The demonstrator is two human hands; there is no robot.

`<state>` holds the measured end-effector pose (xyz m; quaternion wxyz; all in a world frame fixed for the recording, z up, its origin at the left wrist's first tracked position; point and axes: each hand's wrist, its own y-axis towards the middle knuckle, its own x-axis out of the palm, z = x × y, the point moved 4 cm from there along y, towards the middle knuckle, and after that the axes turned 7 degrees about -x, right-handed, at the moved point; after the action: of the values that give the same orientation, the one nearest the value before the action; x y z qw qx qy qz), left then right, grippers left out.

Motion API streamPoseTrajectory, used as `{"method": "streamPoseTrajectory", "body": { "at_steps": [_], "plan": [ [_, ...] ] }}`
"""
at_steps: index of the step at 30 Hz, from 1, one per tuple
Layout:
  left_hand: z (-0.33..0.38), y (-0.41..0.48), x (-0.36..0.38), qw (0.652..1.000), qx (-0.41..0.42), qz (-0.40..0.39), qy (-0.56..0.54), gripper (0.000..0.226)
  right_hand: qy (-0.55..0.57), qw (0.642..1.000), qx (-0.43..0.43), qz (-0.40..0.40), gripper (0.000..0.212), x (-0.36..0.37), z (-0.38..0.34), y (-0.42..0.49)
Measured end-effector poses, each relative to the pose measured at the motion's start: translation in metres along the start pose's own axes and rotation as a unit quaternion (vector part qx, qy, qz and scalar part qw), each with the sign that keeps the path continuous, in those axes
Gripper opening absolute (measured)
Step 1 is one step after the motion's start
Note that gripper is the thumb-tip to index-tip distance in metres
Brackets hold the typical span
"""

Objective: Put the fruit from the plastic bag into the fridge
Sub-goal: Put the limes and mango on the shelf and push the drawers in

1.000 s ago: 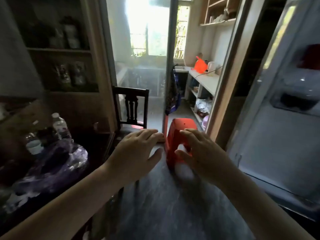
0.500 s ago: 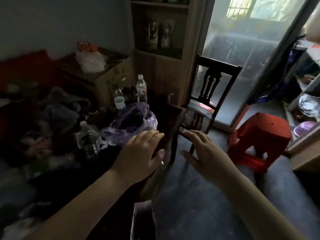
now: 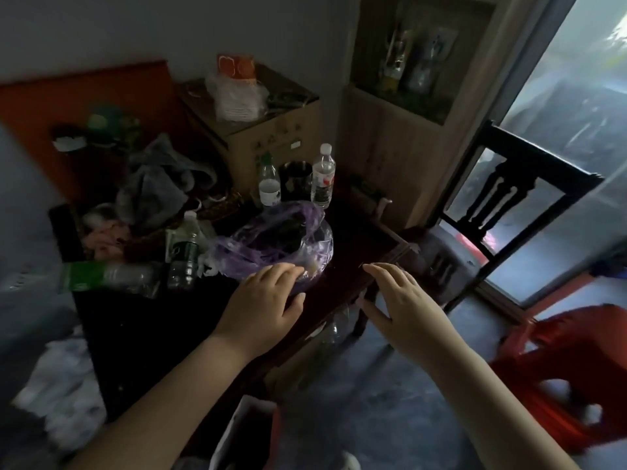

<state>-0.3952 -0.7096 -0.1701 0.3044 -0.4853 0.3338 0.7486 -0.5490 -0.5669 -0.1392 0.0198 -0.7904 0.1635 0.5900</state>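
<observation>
Bag sat on table. Behind bag stood cup, between left bottle and right bottle; box was farther behind. Left of bag stood third bottle, and lying bottle was farther left. Left hand was at bag's near edge, right hand to bag's right. Chair stood right of bag past table, stool nearer right.

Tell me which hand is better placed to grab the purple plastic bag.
Left. The left hand lies at the near edge of the translucent purple plastic bag, fingers over its film. The right hand hovers open beside it, above the dark wooden table, apart from the bag.
</observation>
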Motion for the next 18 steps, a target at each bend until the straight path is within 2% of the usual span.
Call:
{"method": "streamPoseTrajectory", "body": {
  "at_steps": [6, 14, 18],
  "plan": [
    [0.0, 0.017, 0.032, 0.997, -0.074, 0.006, 0.005, 0.05, 0.002, 0.999, -0.035, -0.032, 0.061, 0.011, 0.046, 0.027],
    [-0.018, 0.041, 0.043, 0.992, -0.126, 0.014, 0.01, 0.049, 0.022, 0.99, -0.104, -0.089, 0.058, 0.051, 0.049, 0.083],
    [-0.045, 0.063, 0.052, 0.99, -0.144, 0.0, 0.004, 0.05, 0.027, 0.992, -0.091, -0.08, 0.054, 0.069, 0.046, 0.12]
  ]
}}
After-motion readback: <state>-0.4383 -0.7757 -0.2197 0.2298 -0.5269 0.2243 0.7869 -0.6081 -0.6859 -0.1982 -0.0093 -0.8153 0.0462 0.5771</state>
